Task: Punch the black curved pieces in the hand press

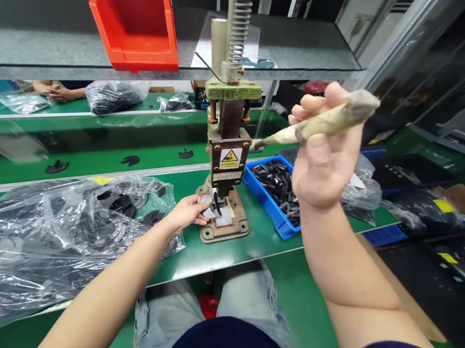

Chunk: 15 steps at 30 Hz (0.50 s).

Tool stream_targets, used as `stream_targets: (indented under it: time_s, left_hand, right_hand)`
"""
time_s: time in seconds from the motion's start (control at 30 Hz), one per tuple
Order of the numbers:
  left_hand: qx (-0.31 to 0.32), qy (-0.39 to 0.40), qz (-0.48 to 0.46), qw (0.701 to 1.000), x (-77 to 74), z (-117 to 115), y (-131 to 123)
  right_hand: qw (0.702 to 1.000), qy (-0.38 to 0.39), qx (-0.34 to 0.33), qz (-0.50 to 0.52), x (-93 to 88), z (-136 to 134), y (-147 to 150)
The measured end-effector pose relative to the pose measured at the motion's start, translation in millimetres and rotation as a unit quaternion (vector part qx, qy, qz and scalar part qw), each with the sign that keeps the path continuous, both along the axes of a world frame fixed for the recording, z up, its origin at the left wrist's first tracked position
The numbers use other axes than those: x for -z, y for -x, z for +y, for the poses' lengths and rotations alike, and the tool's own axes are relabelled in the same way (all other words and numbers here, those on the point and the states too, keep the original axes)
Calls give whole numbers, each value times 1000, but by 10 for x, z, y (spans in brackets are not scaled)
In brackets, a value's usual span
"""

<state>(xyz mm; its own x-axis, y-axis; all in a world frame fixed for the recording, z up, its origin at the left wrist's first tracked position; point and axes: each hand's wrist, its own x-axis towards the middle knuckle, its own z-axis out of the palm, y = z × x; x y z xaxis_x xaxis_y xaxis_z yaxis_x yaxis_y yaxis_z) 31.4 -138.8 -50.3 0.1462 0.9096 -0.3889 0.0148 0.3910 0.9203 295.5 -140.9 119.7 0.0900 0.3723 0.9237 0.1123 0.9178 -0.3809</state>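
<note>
A small hand press (228,157) with a yellow warning label stands on the green bench (191,253), a coil spring rising from its top. My right hand (324,156) is closed round the press lever's wrapped handle (336,117), held up at the right. My left hand (190,211) reaches to the press base (226,229), its fingers pinched on a black flat part (216,203) sitting under the ram.
A large clear plastic bag of black parts (52,237) lies at the left. A blue tray (276,194) of small black pieces sits right of the press. An orange bin (135,24) rests on the shelf above. Another person's hands (54,92) show beyond the conveyor (85,162).
</note>
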Motion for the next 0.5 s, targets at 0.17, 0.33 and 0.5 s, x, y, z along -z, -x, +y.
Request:
stream_targets:
  time_s: [0.17, 0.33, 0.5]
  left_hand:
    - [5, -55, -35, 998, -212, -457, 205]
    - [26, -71, -42, 996, -336, -856, 173]
    - [49, -54, -70, 995, -313, -1022, 54]
  right_hand:
    - [981, 170, 84, 48, 1116, -205, 105]
    - [926, 351, -94, -107, 1929, -628, 450]
    - [912, 352, -165, -128, 1951, -725, 622]
